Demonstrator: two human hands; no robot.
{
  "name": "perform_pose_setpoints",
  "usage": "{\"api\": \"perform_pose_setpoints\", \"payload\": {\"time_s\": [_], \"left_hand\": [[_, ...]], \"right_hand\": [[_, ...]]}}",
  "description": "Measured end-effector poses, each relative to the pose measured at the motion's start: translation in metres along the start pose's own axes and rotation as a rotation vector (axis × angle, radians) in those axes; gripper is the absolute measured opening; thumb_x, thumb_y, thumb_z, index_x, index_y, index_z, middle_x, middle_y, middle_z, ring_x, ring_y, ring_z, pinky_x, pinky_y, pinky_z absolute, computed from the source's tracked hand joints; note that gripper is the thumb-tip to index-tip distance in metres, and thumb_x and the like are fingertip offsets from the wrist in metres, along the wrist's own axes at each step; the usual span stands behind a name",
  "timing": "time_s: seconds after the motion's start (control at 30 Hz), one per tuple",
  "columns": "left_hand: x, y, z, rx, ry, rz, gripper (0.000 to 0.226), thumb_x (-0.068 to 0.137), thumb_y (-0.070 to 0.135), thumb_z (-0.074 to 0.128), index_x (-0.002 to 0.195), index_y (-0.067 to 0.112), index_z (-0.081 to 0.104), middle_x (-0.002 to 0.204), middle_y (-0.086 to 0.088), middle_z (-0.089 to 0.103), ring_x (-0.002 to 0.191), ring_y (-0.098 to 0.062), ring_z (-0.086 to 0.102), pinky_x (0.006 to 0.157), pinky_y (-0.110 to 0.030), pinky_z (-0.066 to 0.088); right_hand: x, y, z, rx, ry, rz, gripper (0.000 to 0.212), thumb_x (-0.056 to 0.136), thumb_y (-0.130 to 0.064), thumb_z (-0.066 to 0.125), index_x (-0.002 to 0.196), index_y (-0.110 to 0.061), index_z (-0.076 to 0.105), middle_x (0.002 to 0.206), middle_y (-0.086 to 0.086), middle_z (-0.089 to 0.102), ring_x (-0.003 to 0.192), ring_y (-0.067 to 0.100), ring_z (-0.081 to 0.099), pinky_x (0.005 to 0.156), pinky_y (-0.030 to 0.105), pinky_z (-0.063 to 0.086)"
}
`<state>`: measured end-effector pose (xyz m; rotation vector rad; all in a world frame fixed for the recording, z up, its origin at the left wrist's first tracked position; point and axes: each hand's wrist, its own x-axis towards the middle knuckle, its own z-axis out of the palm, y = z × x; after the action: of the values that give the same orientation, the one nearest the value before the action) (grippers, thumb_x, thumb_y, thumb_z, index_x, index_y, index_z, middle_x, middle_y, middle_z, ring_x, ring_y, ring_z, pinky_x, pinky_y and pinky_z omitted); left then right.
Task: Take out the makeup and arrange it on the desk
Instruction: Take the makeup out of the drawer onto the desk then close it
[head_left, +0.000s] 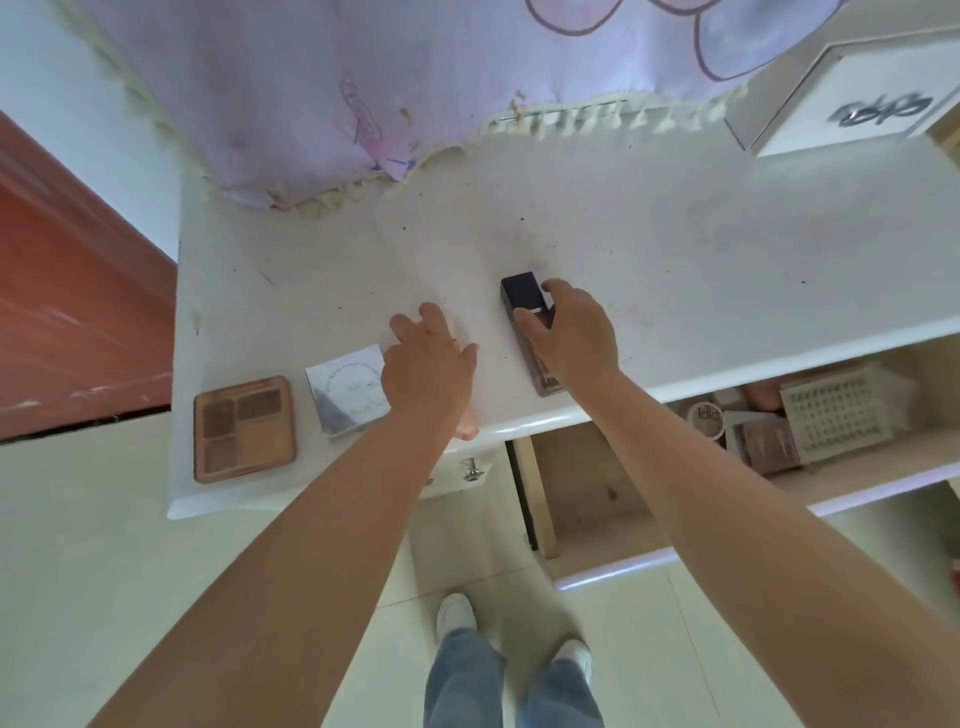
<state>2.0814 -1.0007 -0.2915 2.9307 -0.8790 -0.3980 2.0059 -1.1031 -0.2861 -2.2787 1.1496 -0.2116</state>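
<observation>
On the counter (675, 249), the right hand (571, 338) has its grip around a black-capped bottle (522, 293), while the left hand (428, 371) presses flat, fingers straight, on a pink item (467, 423).

round tub (705, 417) in the drawer (597, 499) seemingly lettered "Idla", other print too blurred

Glossy white desk (675, 270), matt black bottle cap (521, 291), printed cloth (363, 78)
</observation>
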Motion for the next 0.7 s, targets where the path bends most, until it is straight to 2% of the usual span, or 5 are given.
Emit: {"api": "perform_pose_setpoints", "payload": {"time_s": [0.2, 0.4, 0.5, 0.6, 0.7], "left_hand": [[0.009, -0.005, 0.000, 0.037, 0.000, 0.039, 0.050, 0.098, 0.039, 0.033, 0.125, -0.002, 0.034, 0.122, -0.019, 0.039, 0.095, -0.032, 0.061, 0.063, -0.030, 0.036], [0.010, -0.006, -0.008, 0.045, 0.000, 0.019, 0.053, 0.098, 0.039, 0.031, 0.129, -0.004, 0.030, 0.123, -0.020, 0.040, 0.098, -0.033, 0.061, 0.062, -0.030, 0.038], [0.001, -0.009, -0.020, 0.087, 0.019, 0.053, 0.049, 0.098, 0.031, 0.035, 0.133, -0.003, 0.027, 0.127, -0.020, 0.036, 0.102, -0.034, 0.057, 0.065, -0.032, 0.040], [-0.019, -0.006, -0.029, 0.111, 0.053, 0.147, 0.046, 0.097, 0.024, 0.039, 0.134, 0.000, 0.027, 0.130, -0.019, 0.034, 0.109, -0.032, 0.049, 0.066, -0.032, 0.038], [-0.044, 0.015, -0.023, 0.020, 0.102, 0.313, 0.043, 0.093, 0.020, 0.048, 0.131, 0.002, 0.037, 0.124, -0.018, 0.043, 0.106, -0.030, 0.052, 0.070, -0.033, 0.046]], "right_hand": [[-0.012, 0.009, 0.015, 0.094, 0.010, -0.030, 0.035, 0.091, -0.028, 0.050, 0.123, -0.012, 0.053, 0.090, 0.008, 0.051, 0.078, 0.015, 0.042, 0.069, 0.020, 0.030], [-0.014, 0.004, 0.020, 0.141, -0.002, -0.028, 0.036, 0.093, -0.025, 0.047, 0.127, -0.013, 0.051, 0.100, 0.013, 0.058, 0.088, 0.021, 0.051, 0.071, 0.019, 0.032], [-0.018, 0.002, 0.014, 0.202, -0.047, -0.026, 0.041, 0.095, -0.022, 0.044, 0.135, -0.012, 0.041, 0.109, 0.013, 0.058, 0.095, 0.023, 0.053, 0.082, 0.022, 0.039], [-0.041, 0.018, -0.010, 0.330, 0.004, 0.078, 0.046, 0.095, -0.021, 0.043, 0.139, -0.011, 0.034, 0.116, 0.010, 0.055, 0.092, 0.014, 0.051, 0.084, 0.023, 0.040], [-0.073, 0.057, -0.036, 0.280, 0.057, 0.136, 0.038, 0.094, -0.017, 0.045, 0.131, -0.008, 0.045, 0.112, 0.007, 0.059, 0.090, 0.008, 0.049, 0.082, 0.016, 0.038]]}}
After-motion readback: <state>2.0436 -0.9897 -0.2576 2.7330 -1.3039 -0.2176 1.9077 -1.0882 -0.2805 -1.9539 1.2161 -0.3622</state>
